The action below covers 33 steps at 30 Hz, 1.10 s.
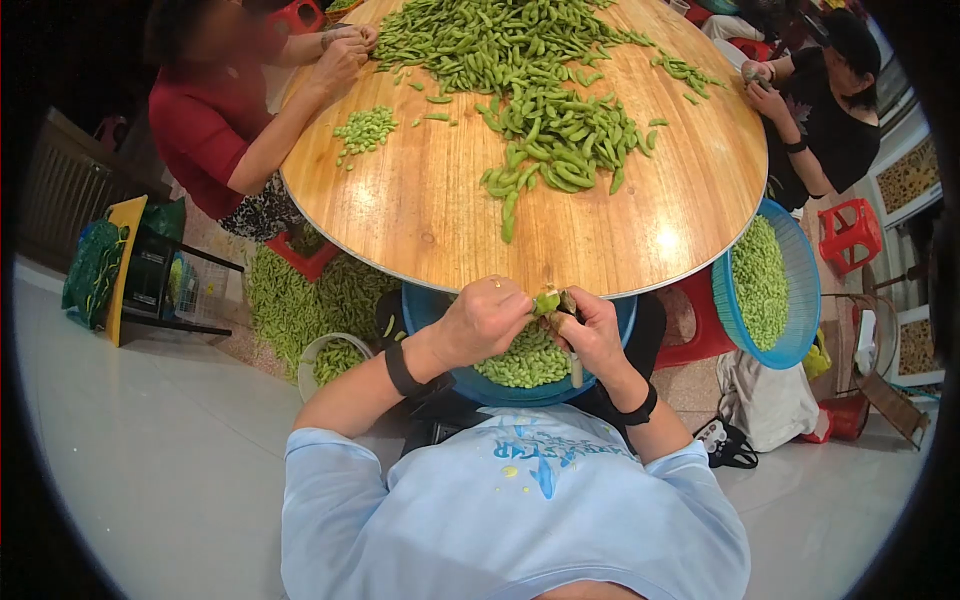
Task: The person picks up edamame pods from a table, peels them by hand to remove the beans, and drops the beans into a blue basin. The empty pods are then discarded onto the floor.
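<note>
Just past the near edge of the round wooden table (400,220), my two hands meet over a blue basin of shelled beans (525,360). My left hand (487,318) pinches one side of a green pod (546,301). On its other side, my right hand (588,328) has closed fingers around the pod, with something dark at the fingertips that I cannot make out. A large heap of green pods (570,130) spreads over the table beyond my hands.
A person in red (215,120) sits at the left beside shelled beans (366,131); another in black (830,110) sits at the right. A blue basket (808,290) of beans stands at right. Pods (275,300) cover the floor at left, near a white bucket (307,372).
</note>
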Tool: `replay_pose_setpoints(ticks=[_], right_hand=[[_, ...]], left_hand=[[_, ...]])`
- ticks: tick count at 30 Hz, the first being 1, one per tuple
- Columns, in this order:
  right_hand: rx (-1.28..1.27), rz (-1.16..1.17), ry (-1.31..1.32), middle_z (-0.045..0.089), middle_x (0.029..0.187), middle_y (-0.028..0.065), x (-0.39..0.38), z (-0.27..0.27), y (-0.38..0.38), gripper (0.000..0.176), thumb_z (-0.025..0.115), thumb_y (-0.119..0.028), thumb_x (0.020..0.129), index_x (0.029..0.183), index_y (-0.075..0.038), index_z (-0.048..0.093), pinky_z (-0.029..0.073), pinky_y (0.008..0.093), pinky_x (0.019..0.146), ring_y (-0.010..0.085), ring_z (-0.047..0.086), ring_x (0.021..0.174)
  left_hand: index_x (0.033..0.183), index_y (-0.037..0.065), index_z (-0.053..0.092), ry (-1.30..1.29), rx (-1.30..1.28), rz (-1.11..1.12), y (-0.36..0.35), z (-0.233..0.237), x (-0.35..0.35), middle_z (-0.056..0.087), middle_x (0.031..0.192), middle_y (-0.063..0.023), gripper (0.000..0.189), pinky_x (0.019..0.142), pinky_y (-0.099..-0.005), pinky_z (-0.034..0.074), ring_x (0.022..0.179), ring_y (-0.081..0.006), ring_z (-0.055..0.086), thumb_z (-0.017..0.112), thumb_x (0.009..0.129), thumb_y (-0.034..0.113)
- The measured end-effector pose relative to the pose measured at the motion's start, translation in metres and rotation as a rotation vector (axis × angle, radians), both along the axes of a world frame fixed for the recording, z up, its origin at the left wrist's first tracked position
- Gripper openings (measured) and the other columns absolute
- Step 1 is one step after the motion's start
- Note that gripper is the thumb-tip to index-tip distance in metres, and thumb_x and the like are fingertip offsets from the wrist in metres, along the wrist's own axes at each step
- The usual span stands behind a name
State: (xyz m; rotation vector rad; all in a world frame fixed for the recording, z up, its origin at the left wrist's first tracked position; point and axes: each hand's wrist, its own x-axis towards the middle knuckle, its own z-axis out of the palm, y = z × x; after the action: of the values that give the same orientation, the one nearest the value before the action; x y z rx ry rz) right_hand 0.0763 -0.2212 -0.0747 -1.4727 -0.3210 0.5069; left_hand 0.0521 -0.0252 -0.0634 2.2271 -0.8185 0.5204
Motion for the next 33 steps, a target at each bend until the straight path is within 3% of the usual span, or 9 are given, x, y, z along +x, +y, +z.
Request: replay_pose_setpoints(ticks=[4, 6, 10, 12, 14, 15, 18, 25, 33], right_hand=[[0.101, 0.152, 0.129, 0.054, 0.061, 0.0007, 0.008, -0.008, -0.007, 0.011, 0.056, -0.009, 0.080, 0.086, -0.001, 0.059, 0.040, 0.0235, 0.047, 0.0066, 0.050, 0.052], [-0.091, 0.106, -0.177, 0.054, 0.060, 0.0036, 0.008, -0.009, -0.006, 0.016, 0.055, -0.009, 0.077, 0.088, 0.001, 0.059, 0.042, 0.0257, 0.048, 0.0092, 0.051, 0.052], [-0.142, 0.071, -0.156, 0.053, 0.060, 0.0051, 0.004, 0.003, -0.003, 0.020, 0.060, -0.013, 0.077, 0.091, 0.000, 0.060, 0.043, 0.0268, 0.051, 0.0098, 0.052, 0.055], [-0.152, 0.035, -0.225, 0.054, 0.068, 0.0069, 0.006, -0.018, -0.007, 0.020, 0.061, -0.015, 0.078, 0.092, -0.001, 0.060, 0.044, 0.0285, 0.056, 0.0115, 0.053, 0.063], [-0.090, 0.010, -0.418, 0.056, 0.065, 0.0013, 0.004, -0.022, -0.005, 0.014, 0.059, -0.010, 0.080, 0.090, 0.000, 0.060, 0.041, 0.0236, 0.047, 0.0079, 0.053, 0.053], [-0.030, 0.012, -0.278, 0.056, 0.065, 0.0023, 0.003, -0.038, -0.006, 0.011, 0.058, -0.007, 0.081, 0.089, 0.000, 0.059, 0.039, 0.0234, 0.046, 0.0075, 0.051, 0.052], [0.035, 0.066, -0.035, 0.057, 0.065, 0.0046, -0.002, -0.012, -0.006, 0.007, 0.055, -0.003, 0.084, 0.089, 0.001, 0.057, 0.039, 0.0228, 0.045, 0.0087, 0.051, 0.051], [0.006, -0.036, -0.044, 0.061, 0.064, 0.0076, -0.008, -0.009, -0.001, 0.003, 0.055, 0.001, 0.081, 0.083, 0.000, 0.056, 0.042, 0.0218, 0.045, 0.0095, 0.056, 0.051], [0.066, -0.108, -0.075, 0.059, 0.062, 0.0058, -0.006, -0.009, -0.002, 0.006, 0.055, 0.001, 0.078, 0.084, 0.003, 0.057, 0.041, 0.0222, 0.043, 0.0101, 0.054, 0.048]], left_hand=[[0.074, 0.001, 0.052, 0.022, 0.005, -0.028, -0.001, -0.001, -0.005, 0.049, 0.064, -0.0125, 0.016, 0.053, -0.0395, 0.043, 0.059, -0.0309, 0.054, 0.068, 0.069, 0.001], [0.075, 0.001, 0.053, 0.006, 0.025, -0.026, 0.000, 0.002, -0.005, 0.049, 0.065, -0.0131, 0.016, 0.053, -0.0398, 0.043, 0.059, -0.0315, 0.054, 0.067, 0.070, 0.001], [0.083, 0.000, 0.053, 0.226, -0.011, -0.018, 0.001, 0.003, -0.009, 0.051, 0.071, -0.0173, 0.013, 0.060, -0.0430, 0.046, 0.069, -0.0371, 0.056, 0.062, 0.076, 0.005], [0.087, 0.000, 0.055, 0.236, -0.061, -0.037, -0.004, 0.016, -0.013, 0.054, 0.074, -0.0186, 0.016, 0.062, -0.0427, 0.046, 0.072, -0.0381, 0.057, 0.063, 0.081, 0.012], [0.085, -0.001, 0.056, 0.314, -0.144, -0.039, -0.004, 0.015, -0.014, 0.054, 0.073, -0.0179, 0.017, 0.059, -0.0412, 0.045, 0.069, -0.0364, 0.057, 0.064, 0.083, 0.014], [0.087, 0.000, 0.056, 0.329, -0.145, -0.034, -0.004, 0.013, -0.013, 0.054, 0.073, -0.0182, 0.017, 0.058, -0.0410, 0.045, 0.069, -0.0362, 0.057, 0.063, 0.084, 0.015], [0.090, 0.000, 0.058, 0.392, -0.183, -0.042, -0.005, 0.007, -0.009, 0.055, 0.070, -0.0192, 0.017, 0.057, -0.0410, 0.045, 0.065, -0.0364, 0.058, 0.061, 0.086, 0.017], [0.092, -0.001, 0.055, 0.451, -0.208, -0.008, -0.015, -0.009, -0.013, 0.055, 0.074, -0.0214, 0.016, 0.058, -0.0427, 0.045, 0.070, -0.0398, 0.058, 0.056, 0.088, 0.014], [0.090, -0.002, 0.048, 0.212, -0.282, 0.074, -0.029, -0.006, -0.014, 0.051, 0.071, -0.0215, 0.012, 0.055, -0.0445, 0.043, 0.065, -0.0415, 0.055, 0.053, 0.090, 0.009]])
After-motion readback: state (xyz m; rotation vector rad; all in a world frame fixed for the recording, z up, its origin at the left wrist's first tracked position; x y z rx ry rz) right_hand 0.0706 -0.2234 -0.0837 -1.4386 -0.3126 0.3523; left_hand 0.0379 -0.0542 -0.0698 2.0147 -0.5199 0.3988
